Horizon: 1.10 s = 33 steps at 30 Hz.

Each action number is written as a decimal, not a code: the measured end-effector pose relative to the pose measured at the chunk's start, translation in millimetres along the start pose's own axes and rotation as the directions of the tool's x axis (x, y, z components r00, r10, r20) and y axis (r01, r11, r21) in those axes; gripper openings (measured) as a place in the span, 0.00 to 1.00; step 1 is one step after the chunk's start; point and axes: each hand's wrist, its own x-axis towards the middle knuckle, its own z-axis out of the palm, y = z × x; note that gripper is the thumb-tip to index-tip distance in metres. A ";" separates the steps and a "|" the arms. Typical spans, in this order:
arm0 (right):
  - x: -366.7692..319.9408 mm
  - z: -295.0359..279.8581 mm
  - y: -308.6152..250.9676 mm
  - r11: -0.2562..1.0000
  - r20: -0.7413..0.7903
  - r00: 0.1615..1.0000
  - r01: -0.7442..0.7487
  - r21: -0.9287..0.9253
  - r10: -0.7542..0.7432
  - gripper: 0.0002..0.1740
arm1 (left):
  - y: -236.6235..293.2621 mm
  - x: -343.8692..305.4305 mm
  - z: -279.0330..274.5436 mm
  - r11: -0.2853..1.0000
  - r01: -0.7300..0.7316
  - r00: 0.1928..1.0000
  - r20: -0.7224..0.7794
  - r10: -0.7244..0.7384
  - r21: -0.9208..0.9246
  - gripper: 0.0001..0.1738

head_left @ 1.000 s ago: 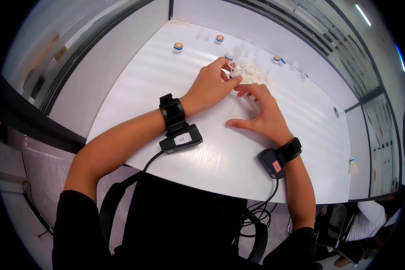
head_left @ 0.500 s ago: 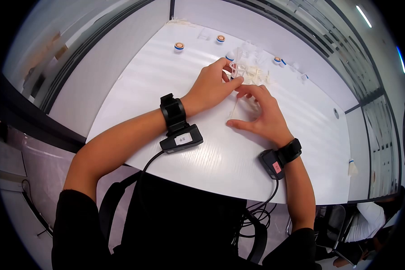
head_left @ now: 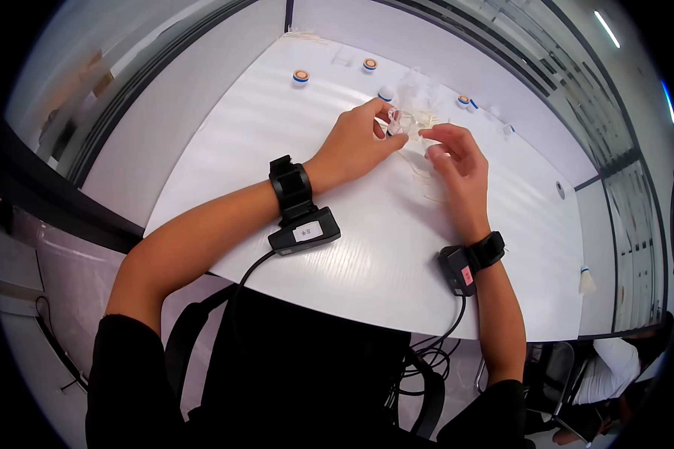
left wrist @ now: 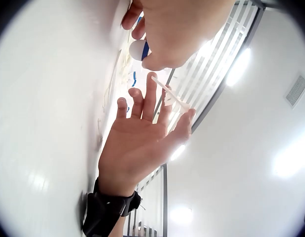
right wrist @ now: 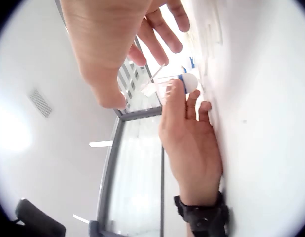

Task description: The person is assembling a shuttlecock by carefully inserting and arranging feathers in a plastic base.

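My left hand [head_left: 358,142] grips a part-built shuttlecock [right wrist: 190,83] with a rounded white head, a blue band and a clear plastic skirt. In the head view its skirt shows between thumb and index finger, while the left wrist view has the hand covering most of it. Just to the right, my right hand [head_left: 460,161] is raised with its fingers apart. A thin white feather [left wrist: 172,94] spans from its fingertips to its thumb tip in the left wrist view. Behind the hands lies a pile of loose white feathers [head_left: 427,118].
Shuttlecock heads [head_left: 300,77] with tan discs and blue bands stand toward the back of the white table [head_left: 352,262]. Clear plastic skirts [head_left: 419,82] are heaped behind the hands. A finished-looking shuttlecock [head_left: 587,280] lies at the right edge. Low partitions [head_left: 195,105] border the table.
My right hand has moved up and right from the table, turning so its thumb comes nearer the index finger. The left hand stays almost in place with the shuttlecock.
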 end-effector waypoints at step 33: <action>5.2 -9.5 12.0 0.834 0.066 0.967 -0.246 0.493 0.246 0.30 | 3.4 -1.2 -2.7 0.997 -0.060 0.989 0.137 0.053 0.050 0.25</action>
